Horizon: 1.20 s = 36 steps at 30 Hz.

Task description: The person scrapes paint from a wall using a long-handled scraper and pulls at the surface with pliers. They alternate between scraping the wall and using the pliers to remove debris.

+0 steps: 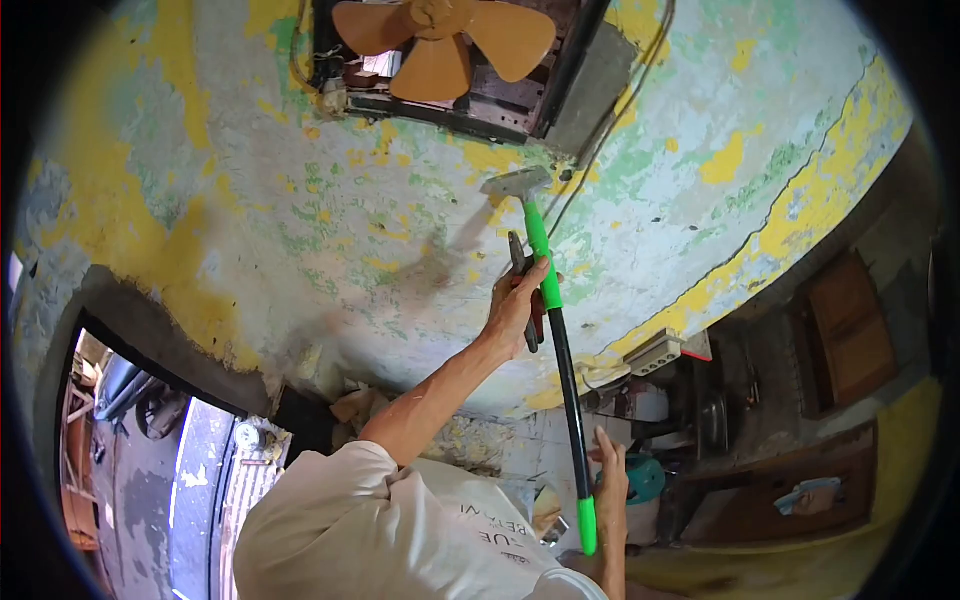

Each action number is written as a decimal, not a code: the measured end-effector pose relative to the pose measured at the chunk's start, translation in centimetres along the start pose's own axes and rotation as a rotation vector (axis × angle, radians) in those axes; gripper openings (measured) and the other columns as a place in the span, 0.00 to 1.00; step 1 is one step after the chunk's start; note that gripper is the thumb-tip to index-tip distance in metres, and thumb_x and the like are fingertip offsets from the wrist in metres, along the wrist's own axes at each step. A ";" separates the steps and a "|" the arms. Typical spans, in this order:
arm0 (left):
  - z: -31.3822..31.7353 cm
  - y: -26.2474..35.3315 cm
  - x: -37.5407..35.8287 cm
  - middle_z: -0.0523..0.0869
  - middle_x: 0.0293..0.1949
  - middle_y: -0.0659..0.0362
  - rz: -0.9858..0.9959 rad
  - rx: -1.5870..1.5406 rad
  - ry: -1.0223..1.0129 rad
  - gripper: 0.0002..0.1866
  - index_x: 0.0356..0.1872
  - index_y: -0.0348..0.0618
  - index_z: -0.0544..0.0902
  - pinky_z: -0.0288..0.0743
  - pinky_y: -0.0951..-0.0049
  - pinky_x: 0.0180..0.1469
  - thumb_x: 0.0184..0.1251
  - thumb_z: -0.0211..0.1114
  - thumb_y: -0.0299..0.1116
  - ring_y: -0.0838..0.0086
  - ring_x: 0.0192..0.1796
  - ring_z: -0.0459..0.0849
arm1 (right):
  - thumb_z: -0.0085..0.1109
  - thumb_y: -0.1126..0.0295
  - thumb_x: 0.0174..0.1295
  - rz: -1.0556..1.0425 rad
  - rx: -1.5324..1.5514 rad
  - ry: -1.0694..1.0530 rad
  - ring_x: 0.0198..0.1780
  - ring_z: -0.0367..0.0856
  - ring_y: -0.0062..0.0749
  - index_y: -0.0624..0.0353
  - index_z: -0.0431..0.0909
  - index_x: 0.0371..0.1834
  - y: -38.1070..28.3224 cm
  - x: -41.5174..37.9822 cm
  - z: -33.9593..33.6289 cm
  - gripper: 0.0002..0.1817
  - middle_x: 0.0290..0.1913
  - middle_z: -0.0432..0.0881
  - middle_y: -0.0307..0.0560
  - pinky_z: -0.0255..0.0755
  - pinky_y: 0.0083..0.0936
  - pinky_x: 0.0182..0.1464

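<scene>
A long scraper (568, 380) with a black shaft, green grips and a flat metal head lies across the view, its head against the peeling wall (380, 230) below the fan opening. My left hand (515, 305) is closed round the upper part near the green grip, together with a dark plier-like tool (518, 255) whose exact form is partly hidden by the fingers. Near the scraper's lower green end is my right hand (612, 465), with its fingers apart and nothing seen in it.
An orange fan (435, 40) sits in a dark-framed opening above. A power strip (655, 355) and a loose cable (600, 135) are on the wall. A doorway shows at lower left; wooden doors (850, 330) and a teal round object (645, 478) stand at right.
</scene>
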State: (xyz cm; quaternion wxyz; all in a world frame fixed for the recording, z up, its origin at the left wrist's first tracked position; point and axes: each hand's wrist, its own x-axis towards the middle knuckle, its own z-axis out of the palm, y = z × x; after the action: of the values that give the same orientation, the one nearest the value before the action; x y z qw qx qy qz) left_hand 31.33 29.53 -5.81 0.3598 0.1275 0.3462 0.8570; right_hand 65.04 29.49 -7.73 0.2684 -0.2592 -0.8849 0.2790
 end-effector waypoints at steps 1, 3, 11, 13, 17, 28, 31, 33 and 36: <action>-0.3 -0.6 0.4 0.90 0.45 0.61 0.028 0.047 0.004 0.21 0.58 0.47 0.86 0.75 0.76 0.38 0.78 0.73 0.50 0.82 0.39 0.82 | 0.76 0.65 0.70 0.185 0.050 -0.183 0.49 0.86 0.40 0.60 0.77 0.75 3.5 -0.2 -0.6 0.32 0.56 0.82 0.56 0.80 0.30 0.53; -1.7 -2.2 1.4 0.91 0.43 0.63 0.043 0.097 -0.003 0.19 0.59 0.47 0.86 0.72 0.78 0.35 0.80 0.71 0.49 0.85 0.33 0.77 | 0.65 0.57 0.79 0.452 0.366 -0.311 0.54 0.84 0.38 0.61 0.73 0.79 7.8 -1.1 0.5 0.31 0.60 0.83 0.54 0.79 0.33 0.59; -4.7 -3.8 3.6 0.92 0.41 0.63 0.136 0.273 -0.028 0.19 0.57 0.44 0.86 0.72 0.79 0.34 0.82 0.69 0.48 0.87 0.31 0.74 | 0.49 0.45 0.85 0.365 0.395 -0.250 0.67 0.82 0.45 0.64 0.66 0.83 12.0 0.6 12.2 0.37 0.68 0.82 0.60 0.73 0.37 0.70; -4.1 -3.8 3.3 0.90 0.39 0.63 0.175 0.256 0.004 0.18 0.56 0.44 0.86 0.72 0.79 0.34 0.82 0.68 0.48 0.87 0.31 0.74 | 0.51 0.52 0.85 0.403 0.649 -0.241 0.37 0.77 0.24 0.62 0.71 0.76 10.2 3.1 13.0 0.28 0.36 0.79 0.41 0.76 0.26 0.41; -3.4 -3.5 1.8 0.90 0.40 0.61 0.304 0.606 0.162 0.21 0.52 0.38 0.84 0.74 0.75 0.40 0.85 0.64 0.50 0.81 0.38 0.80 | 0.52 0.54 0.86 0.383 0.828 -0.232 0.27 0.71 0.18 0.61 0.73 0.66 6.0 8.4 14.5 0.21 0.29 0.75 0.36 0.69 0.22 0.30; -9.6 -4.4 7.2 0.78 0.34 0.66 0.566 0.853 0.185 0.14 0.49 0.37 0.80 0.68 0.76 0.39 0.87 0.62 0.41 0.83 0.36 0.72 | 0.48 0.53 0.86 0.274 0.649 0.001 0.35 0.74 0.33 0.67 0.77 0.65 9.7 13.1 31.1 0.24 0.35 0.76 0.47 0.70 0.34 0.39; -9.6 -3.1 7.3 0.85 0.39 0.61 0.531 0.898 0.153 0.15 0.52 0.35 0.81 0.75 0.74 0.44 0.87 0.62 0.40 0.80 0.40 0.81 | 0.48 0.52 0.87 0.236 0.638 0.060 0.31 0.66 0.19 0.65 0.77 0.62 8.5 13.6 30.0 0.24 0.31 0.71 0.35 0.64 0.24 0.33; -10.5 -3.4 7.2 0.87 0.40 0.60 0.516 0.823 0.141 0.16 0.55 0.33 0.83 0.76 0.75 0.45 0.87 0.62 0.40 0.79 0.41 0.83 | 0.49 0.54 0.86 0.401 0.721 -0.108 0.40 0.79 0.40 0.69 0.77 0.66 7.4 13.2 29.4 0.25 0.42 0.82 0.53 0.74 0.38 0.46; -11.0 -3.6 6.2 0.88 0.39 0.60 0.540 0.873 0.171 0.18 0.56 0.33 0.83 0.78 0.74 0.45 0.86 0.64 0.42 0.80 0.40 0.83 | 0.49 0.53 0.86 0.424 0.760 -0.058 0.36 0.74 0.29 0.69 0.77 0.64 6.4 11.8 31.6 0.25 0.38 0.77 0.44 0.71 0.32 0.41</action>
State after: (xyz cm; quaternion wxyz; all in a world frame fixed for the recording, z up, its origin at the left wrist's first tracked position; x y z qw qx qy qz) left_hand 23.66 30.21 -16.50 0.0097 0.2798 0.6545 0.7024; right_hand 38.93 29.98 -30.00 0.2564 -0.3102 -0.6536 0.6410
